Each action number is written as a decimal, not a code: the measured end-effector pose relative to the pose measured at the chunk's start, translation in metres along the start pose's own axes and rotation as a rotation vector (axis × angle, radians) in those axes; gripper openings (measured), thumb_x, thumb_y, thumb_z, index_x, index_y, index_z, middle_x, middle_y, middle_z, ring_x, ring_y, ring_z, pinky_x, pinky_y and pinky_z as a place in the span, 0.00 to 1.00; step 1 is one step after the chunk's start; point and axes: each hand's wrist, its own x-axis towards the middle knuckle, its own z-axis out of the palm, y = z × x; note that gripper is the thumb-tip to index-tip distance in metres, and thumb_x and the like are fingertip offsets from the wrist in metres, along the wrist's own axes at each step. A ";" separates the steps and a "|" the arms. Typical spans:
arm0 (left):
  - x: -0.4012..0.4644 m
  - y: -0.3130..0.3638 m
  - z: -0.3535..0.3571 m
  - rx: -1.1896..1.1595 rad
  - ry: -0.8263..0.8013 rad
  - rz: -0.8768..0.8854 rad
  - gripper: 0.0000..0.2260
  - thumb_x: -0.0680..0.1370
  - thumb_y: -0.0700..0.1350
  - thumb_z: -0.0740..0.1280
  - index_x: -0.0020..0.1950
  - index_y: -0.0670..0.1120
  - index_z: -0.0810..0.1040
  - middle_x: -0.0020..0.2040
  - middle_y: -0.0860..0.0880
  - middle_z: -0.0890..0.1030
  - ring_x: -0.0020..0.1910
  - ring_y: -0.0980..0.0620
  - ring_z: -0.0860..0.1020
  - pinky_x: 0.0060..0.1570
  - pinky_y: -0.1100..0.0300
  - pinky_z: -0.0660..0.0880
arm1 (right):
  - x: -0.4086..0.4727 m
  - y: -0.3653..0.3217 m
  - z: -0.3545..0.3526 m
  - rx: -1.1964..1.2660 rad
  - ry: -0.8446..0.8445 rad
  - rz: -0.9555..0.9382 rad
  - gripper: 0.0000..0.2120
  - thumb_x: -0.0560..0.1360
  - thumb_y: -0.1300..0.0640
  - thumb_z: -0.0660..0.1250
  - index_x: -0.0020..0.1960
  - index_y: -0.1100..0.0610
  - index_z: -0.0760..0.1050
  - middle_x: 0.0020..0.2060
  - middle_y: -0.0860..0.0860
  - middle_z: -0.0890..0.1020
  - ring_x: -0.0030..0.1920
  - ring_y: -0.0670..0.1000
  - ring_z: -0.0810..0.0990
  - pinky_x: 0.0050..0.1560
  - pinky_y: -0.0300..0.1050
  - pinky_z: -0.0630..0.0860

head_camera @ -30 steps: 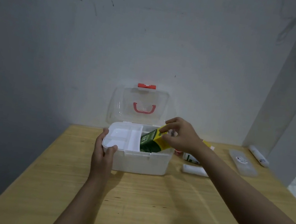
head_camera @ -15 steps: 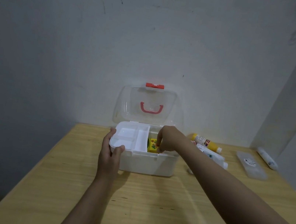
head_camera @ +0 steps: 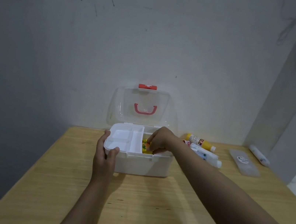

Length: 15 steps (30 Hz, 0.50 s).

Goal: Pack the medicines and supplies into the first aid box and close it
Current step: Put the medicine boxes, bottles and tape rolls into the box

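First aid box (head_camera: 142, 166): white body, standing on the wooden table (head_camera: 147, 208) close to the wall, open.
Lid (head_camera: 144, 107): clear plastic, raised upright behind the body; red handle (head_camera: 145, 109) at its middle, red latch (head_camera: 147, 86) on its top edge.
Tray (head_camera: 126, 140): white divided insert seated in the left half of the box; its compartments hold nothing visible.
Yellow carton (head_camera: 144, 146): down in the right compartment beside the tray, mostly hidden; green and orange print, no words legible.
Left hand (head_camera: 105, 155): fingers wrapped around the front-left corner of the box, thumb over the rim.
Right hand (head_camera: 159, 140): reaching into the right compartment, fingers curled down on the carton; whether they pinch it or merely press cannot be told.
Yellow bottle (head_camera: 200, 142): lying on the table right of the box, label text unreadable.
White tubes (head_camera: 206, 156): lying just in front of the bottle, print blurred.
Clear flat case (head_camera: 243, 164): farther right, round sticker illegible.
White cylinder (head_camera: 258, 158): at the wall corner.
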 end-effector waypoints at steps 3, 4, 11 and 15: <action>0.000 -0.001 0.000 0.009 -0.006 0.018 0.28 0.70 0.49 0.61 0.71 0.52 0.64 0.71 0.52 0.68 0.66 0.51 0.68 0.57 0.58 0.72 | -0.013 0.003 -0.007 -0.022 0.122 -0.101 0.16 0.69 0.63 0.74 0.56 0.63 0.80 0.48 0.55 0.83 0.45 0.52 0.83 0.51 0.44 0.80; 0.000 0.000 0.000 0.012 -0.008 0.027 0.28 0.70 0.48 0.61 0.71 0.52 0.65 0.71 0.52 0.68 0.67 0.51 0.67 0.59 0.58 0.71 | -0.019 0.006 -0.012 0.019 0.209 -0.162 0.15 0.69 0.62 0.74 0.55 0.62 0.80 0.47 0.54 0.82 0.45 0.52 0.82 0.48 0.42 0.79; 0.000 0.002 -0.001 0.009 -0.016 0.017 0.24 0.75 0.42 0.62 0.71 0.51 0.65 0.69 0.53 0.68 0.66 0.51 0.68 0.62 0.55 0.69 | -0.058 0.096 -0.059 0.224 0.801 -0.267 0.08 0.71 0.60 0.69 0.50 0.59 0.82 0.42 0.53 0.84 0.38 0.47 0.80 0.40 0.32 0.73; 0.000 0.003 0.001 0.022 0.010 -0.004 0.28 0.69 0.49 0.60 0.70 0.52 0.66 0.65 0.55 0.70 0.62 0.53 0.69 0.56 0.59 0.68 | -0.054 0.187 -0.073 0.149 1.019 0.048 0.13 0.71 0.57 0.67 0.54 0.59 0.80 0.51 0.60 0.83 0.53 0.61 0.79 0.53 0.50 0.74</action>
